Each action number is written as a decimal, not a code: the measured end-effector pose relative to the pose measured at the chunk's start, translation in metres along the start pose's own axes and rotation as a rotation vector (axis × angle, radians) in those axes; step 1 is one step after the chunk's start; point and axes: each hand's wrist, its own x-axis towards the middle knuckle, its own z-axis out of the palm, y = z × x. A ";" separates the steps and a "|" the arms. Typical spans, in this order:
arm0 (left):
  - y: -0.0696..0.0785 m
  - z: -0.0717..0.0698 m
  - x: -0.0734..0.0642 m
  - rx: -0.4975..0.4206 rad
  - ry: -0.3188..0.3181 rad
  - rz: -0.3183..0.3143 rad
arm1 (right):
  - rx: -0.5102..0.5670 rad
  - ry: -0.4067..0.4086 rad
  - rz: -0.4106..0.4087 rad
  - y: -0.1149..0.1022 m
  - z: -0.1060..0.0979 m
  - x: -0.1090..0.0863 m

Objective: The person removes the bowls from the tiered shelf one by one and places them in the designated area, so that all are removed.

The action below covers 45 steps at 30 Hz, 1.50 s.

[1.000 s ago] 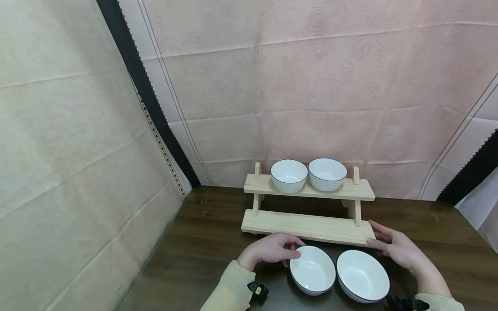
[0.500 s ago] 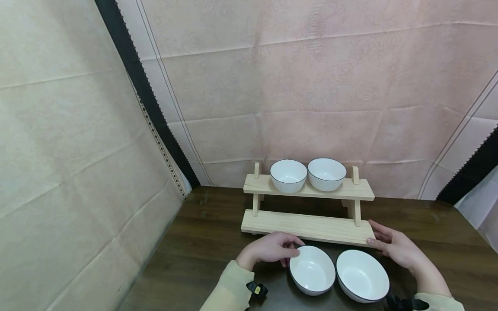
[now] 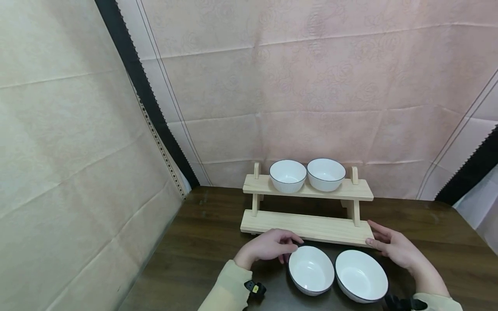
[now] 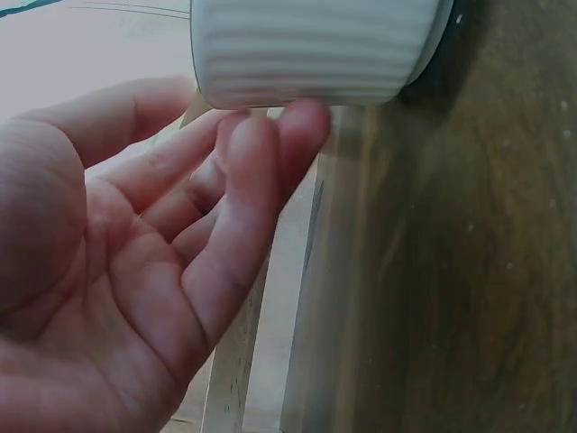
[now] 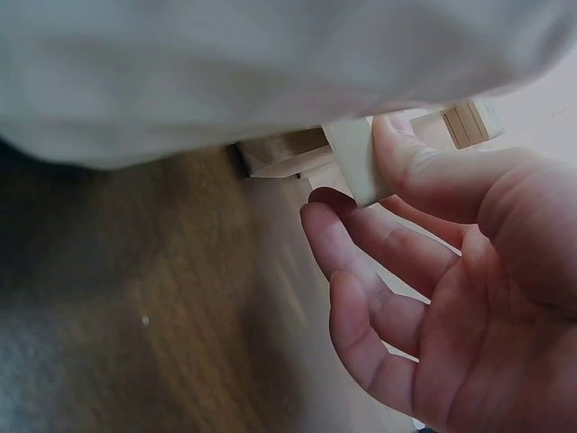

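Observation:
My left hand (image 3: pixel 268 247) is at the left side of a white bowl (image 3: pixel 311 270) with a dark rim, fingers loosely bent. In the left wrist view its fingertips are right at the ribbed outer wall of the bowl (image 4: pixel 306 50), thumb apart from the fingers. My right hand (image 3: pixel 400 249) pinches the right end of the lower board of a two-tier wooden shelf (image 3: pixel 303 225). The right wrist view shows the thumb on one face of the board end (image 5: pixel 353 162) and fingers on the other. A second white bowl (image 3: pixel 361 276) stands beside the first.
Two more white bowls, a left one (image 3: pixel 288 176) and a right one (image 3: pixel 326 174), sit side by side on the upper board. The shelf stands on a dark wooden table (image 3: pixel 186 259), with a pale cloth backdrop (image 3: pixel 330 86) behind and another cloth at left.
My left hand has drawn slightly up and left, its thumb moving back from inside the near bowl to the rim's edge. The right hand keeps its hold on the shelf.

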 end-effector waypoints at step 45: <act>0.051 -0.062 0.013 -0.155 0.902 0.249 | 0.026 0.016 -0.001 -0.002 0.002 -0.001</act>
